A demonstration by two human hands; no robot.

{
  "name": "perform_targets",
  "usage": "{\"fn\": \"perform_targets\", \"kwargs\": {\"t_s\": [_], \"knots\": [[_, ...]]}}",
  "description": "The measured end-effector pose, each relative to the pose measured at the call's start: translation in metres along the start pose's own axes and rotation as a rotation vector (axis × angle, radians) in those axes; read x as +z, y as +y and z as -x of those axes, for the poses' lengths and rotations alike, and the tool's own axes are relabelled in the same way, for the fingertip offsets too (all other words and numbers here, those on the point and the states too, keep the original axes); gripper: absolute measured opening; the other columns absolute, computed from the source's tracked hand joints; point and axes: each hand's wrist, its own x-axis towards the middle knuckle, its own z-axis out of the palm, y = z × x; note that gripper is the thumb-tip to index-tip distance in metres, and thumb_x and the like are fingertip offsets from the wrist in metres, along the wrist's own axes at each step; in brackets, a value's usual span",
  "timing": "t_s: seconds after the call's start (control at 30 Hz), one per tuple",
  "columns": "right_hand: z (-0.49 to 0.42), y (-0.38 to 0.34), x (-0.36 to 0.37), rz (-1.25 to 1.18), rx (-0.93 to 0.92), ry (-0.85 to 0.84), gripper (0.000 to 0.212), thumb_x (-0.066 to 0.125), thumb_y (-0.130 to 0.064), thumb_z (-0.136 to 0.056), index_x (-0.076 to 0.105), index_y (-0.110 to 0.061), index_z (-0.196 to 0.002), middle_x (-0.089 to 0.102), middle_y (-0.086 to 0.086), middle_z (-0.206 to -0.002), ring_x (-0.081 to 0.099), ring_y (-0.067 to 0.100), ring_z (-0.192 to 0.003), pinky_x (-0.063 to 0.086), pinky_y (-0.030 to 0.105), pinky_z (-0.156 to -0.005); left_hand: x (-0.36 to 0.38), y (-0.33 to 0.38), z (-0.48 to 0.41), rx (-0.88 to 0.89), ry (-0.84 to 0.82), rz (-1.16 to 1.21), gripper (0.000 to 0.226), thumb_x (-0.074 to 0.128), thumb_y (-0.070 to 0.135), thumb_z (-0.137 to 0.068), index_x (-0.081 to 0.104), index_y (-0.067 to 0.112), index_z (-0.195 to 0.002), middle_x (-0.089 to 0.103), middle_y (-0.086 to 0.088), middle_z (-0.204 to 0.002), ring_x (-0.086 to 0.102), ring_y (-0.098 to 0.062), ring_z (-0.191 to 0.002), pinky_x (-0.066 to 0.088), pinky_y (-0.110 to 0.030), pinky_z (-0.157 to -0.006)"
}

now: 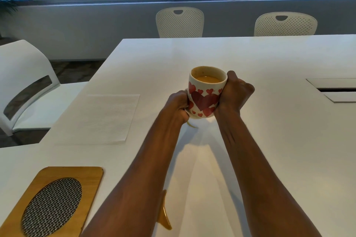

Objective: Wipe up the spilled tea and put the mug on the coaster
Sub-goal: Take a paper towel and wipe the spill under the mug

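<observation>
- Wooden coaster (52,205) with an oval mesh inset lies closest, at the near-left of the white table (269,140), with nothing on it.
- Just right of it, a streak of spilled tea (165,215) shows beside the left forearm (134,188); a smaller amber smear sits just below the mug.
- Mug (205,98), patterned with red hearts and holding tea, is at mid-table, well beyond the coaster. I cannot tell whether its base touches the table.
- Left hand (178,106) curls round the mug's left side, probably on the handle; right hand (234,94) wraps round its right side.
- White napkin (100,119) lies flat to the left of the mug, untouched.
- Judging from this, the coaster lies back toward the person and leftward from the mug, on the left hand's side. The wiping is not yet done.
</observation>
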Motion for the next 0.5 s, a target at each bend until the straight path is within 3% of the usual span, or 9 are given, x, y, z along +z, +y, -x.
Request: {"fn": "perform_targets", "kwargs": {"t_s": [0.2, 0.33, 0.43, 0.5], "knots": [[0.001, -0.002, 0.001, 0.015, -0.040, 0.035, 0.042, 0.056, -0.019, -0.089, 0.052, -0.023, -0.047, 0.050, -0.020, -0.036, 0.053, -0.001, -0.038, 0.038, 0.007, -0.038, 0.009, -0.011, 0.018, 0.007, 0.130, 0.109, 0.024, 0.038, 0.012, -0.098, 0.059, 0.007, -0.109, 0.064, -0.018, -0.116, 0.060, -0.035, -0.108, 0.048, -0.049, -0.099], [0.000, -0.005, 0.001, 0.018, -0.055, 0.072, 0.042, 0.056, -0.022, -0.090, 0.053, -0.026, -0.049, 0.053, -0.020, -0.043, 0.056, -0.004, -0.041, 0.040, 0.006, -0.040, 0.013, -0.016, 0.027, -0.005, 0.179, 0.082, 0.025, 0.042, 0.017, -0.099, 0.061, 0.008, -0.112, 0.066, -0.014, -0.108, 0.063, -0.027, -0.088, 0.053, -0.039, -0.085], [-0.003, -0.006, 0.000, 0.014, -0.049, 0.108, 0.041, 0.056, -0.025, -0.090, 0.052, -0.028, -0.049, 0.055, -0.019, -0.047, 0.058, -0.002, -0.043, 0.046, 0.014, -0.046, 0.018, -0.017, 0.032, 0.009, 0.222, -0.016, 0.025, 0.046, 0.025, -0.099, 0.061, 0.011, -0.114, 0.065, -0.007, -0.100, 0.058, -0.017, -0.066, 0.050, -0.027, -0.066], [-0.005, -0.006, -0.001, 0.009, -0.049, 0.123, 0.040, 0.056, -0.026, -0.089, 0.052, -0.029, -0.049, 0.056, -0.018, -0.048, 0.059, 0.000, -0.043, 0.050, 0.020, -0.051, 0.021, -0.020, 0.034, 0.028, 0.253, -0.010, 0.023, 0.048, 0.024, -0.098, 0.060, 0.012, -0.114, 0.066, -0.008, -0.102, 0.061, -0.018, -0.068, 0.054, -0.027, -0.065]]}}
